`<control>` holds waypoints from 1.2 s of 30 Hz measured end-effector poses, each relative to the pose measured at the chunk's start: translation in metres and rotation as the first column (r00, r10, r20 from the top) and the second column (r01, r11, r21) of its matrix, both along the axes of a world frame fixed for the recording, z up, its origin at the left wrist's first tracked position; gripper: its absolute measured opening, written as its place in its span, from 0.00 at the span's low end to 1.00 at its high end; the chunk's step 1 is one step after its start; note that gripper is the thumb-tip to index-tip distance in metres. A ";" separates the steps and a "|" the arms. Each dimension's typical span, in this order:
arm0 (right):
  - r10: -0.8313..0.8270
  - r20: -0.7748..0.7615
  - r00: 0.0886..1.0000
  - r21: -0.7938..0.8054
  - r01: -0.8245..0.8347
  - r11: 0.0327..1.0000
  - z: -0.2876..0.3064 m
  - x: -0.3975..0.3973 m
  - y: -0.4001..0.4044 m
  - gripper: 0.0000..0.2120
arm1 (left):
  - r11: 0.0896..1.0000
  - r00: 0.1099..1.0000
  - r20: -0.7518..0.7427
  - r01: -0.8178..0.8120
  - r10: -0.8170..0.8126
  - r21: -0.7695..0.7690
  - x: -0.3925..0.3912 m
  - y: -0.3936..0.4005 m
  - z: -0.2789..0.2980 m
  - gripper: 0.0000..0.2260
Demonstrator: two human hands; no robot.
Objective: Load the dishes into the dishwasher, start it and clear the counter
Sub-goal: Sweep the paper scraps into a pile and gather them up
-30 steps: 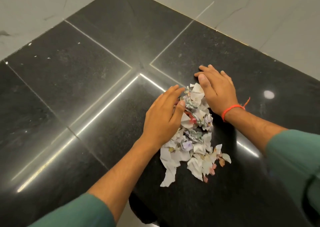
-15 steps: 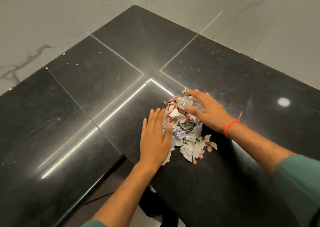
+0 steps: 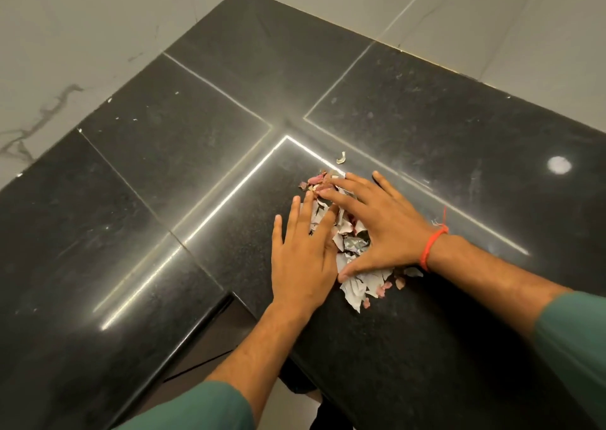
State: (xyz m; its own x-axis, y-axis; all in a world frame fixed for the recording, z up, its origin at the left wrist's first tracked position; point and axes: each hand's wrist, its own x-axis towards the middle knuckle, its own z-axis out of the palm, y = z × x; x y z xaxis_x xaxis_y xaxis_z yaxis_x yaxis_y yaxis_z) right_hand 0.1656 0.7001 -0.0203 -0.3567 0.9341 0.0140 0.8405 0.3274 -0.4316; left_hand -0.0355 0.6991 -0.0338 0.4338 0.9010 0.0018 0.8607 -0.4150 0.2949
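A pile of torn paper and peel scraps (image 3: 352,244) lies on the black stone counter (image 3: 203,154), near its inner front corner. My left hand (image 3: 303,259) lies flat with straight fingers against the pile's left side. My right hand (image 3: 377,226), with a red thread on the wrist, is spread flat over the top of the pile, thumb at its near side. Part of the pile is hidden under my right palm. One small pale scrap (image 3: 341,158) sits apart, just beyond the pile.
The counter is L-shaped and meets white marble walls (image 3: 82,45) at the back and left. Its front edge steps inward at a corner (image 3: 231,295) just left of my left forearm. Tiny white crumbs (image 3: 110,100) dot the far left slab.
My right hand has spread out and come down flatter over the pile. My left hand slid in against the pile's left side. The scraps are packed tighter, and one scrap now lies apart beyond them.
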 end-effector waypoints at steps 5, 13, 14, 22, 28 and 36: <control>-0.045 -0.012 0.999 0.064 0.046 0.997 -0.004 -0.003 0.000 0.48 | 0.998 0.989 0.138 -0.046 0.051 -0.039 0.001 0.000 0.001 0.22; -0.037 -0.160 0.986 0.245 0.076 0.967 -0.011 -0.004 0.003 0.22 | 0.995 0.966 0.239 -0.084 0.095 -0.057 0.001 -0.001 0.003 0.24; -0.039 -0.165 0.986 0.266 0.082 0.960 -0.013 -0.004 0.003 0.19 | 0.995 0.966 0.241 -0.086 0.097 -0.053 0.002 0.000 0.003 0.24; -0.170 -0.430 0.887 0.159 0.260 0.952 -0.015 0.003 0.006 0.15 | 0.997 0.969 0.236 -0.072 0.078 -0.033 0.002 0.000 0.002 0.29; -0.404 -0.663 0.630 -0.107 0.454 0.885 -0.001 0.003 0.011 0.14 | 0.996 0.974 0.211 -0.080 0.086 -0.038 0.004 -0.003 0.007 0.34; -0.520 -0.835 0.178 -0.442 0.345 0.828 0.007 0.021 0.020 0.11 | 0.999 0.999 0.025 -0.048 0.047 0.001 0.008 -0.003 0.006 0.41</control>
State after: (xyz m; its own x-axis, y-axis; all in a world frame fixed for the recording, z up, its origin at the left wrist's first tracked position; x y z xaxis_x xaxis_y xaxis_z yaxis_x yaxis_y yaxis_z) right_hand 0.1870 0.7200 -0.0132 0.2713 0.9561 -0.1105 -0.1349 -0.0759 -0.9880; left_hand -0.0279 0.6961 -0.0282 0.3904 0.9206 0.0136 0.8717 -0.3743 0.3162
